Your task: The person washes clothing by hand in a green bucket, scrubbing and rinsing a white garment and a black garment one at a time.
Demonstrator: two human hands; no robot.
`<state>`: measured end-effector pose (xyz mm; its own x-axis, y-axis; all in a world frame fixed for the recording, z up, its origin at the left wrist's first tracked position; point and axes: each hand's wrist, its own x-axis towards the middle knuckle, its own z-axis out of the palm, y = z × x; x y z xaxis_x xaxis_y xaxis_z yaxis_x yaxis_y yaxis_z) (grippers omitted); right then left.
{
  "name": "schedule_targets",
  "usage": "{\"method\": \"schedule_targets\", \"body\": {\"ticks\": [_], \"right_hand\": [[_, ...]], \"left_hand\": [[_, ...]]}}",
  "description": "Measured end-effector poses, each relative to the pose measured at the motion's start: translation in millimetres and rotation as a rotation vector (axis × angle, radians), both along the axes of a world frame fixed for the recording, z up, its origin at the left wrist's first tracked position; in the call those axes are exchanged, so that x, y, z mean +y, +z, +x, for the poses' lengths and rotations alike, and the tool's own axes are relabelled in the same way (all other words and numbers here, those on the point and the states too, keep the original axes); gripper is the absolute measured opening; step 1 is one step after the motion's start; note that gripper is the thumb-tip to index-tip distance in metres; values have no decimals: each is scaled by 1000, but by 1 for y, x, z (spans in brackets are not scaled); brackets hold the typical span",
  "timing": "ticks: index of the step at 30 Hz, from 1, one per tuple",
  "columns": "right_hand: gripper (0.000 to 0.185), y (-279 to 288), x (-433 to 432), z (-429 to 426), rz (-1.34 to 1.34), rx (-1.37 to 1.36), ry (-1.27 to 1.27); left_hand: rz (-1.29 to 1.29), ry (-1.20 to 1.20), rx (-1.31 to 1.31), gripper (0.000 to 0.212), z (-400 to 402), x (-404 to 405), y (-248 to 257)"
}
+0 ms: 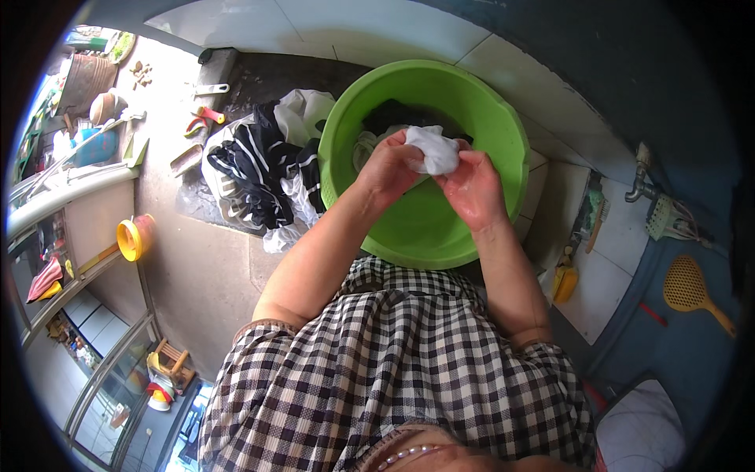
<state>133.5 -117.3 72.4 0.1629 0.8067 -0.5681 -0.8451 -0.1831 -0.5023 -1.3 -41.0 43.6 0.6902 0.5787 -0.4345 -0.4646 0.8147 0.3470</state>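
Both my hands are raised over a large green plastic tub [422, 230]. A bunched white cloth [436, 150] is between them, with my left hand [386, 165] gripping its left side and my right hand [476, 189] pinching its lower right edge. The skin of my right palm looks wet. Below the cloth, dark fabric [392, 113] and some pale fabric [364, 147] lie toward the far side of the tub, partly hidden by my hands. Left of the tub, a heap of black, white and striped clothes [253, 171] rests on the wet floor.
Tiled wall [407, 26] rises behind the tub. At right are a metal tap [640, 174], a scrub brush [597, 226] and a yellow perforated paddle [687, 283]. A yellow bucket [131, 239], a dustpan [187, 159] and a white-handled tool [211, 89] are at left.
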Motion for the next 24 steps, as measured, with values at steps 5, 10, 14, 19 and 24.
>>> {"method": "schedule_targets", "body": {"ticks": [5, 10, 14, 19, 24], "right_hand": [[23, -27, 2, -5, -90, -1113, 108], [26, -78, 16, 15, -293, -1446, 161], [31, -74, 14, 3, -144, -876, 132], [31, -36, 0, -25, 20, -741, 259], [29, -102, 4, 18, -341, -1445, 195]], "left_hand": [[262, 191, 508, 30, 24, -20, -6], [584, 34, 791, 24, 37, -54, -14], [810, -5, 1265, 34, 24, -31, -51], [703, -47, 1242, 36, 17, -10, -84], [456, -45, 650, 35, 42, -24, -45]]}}
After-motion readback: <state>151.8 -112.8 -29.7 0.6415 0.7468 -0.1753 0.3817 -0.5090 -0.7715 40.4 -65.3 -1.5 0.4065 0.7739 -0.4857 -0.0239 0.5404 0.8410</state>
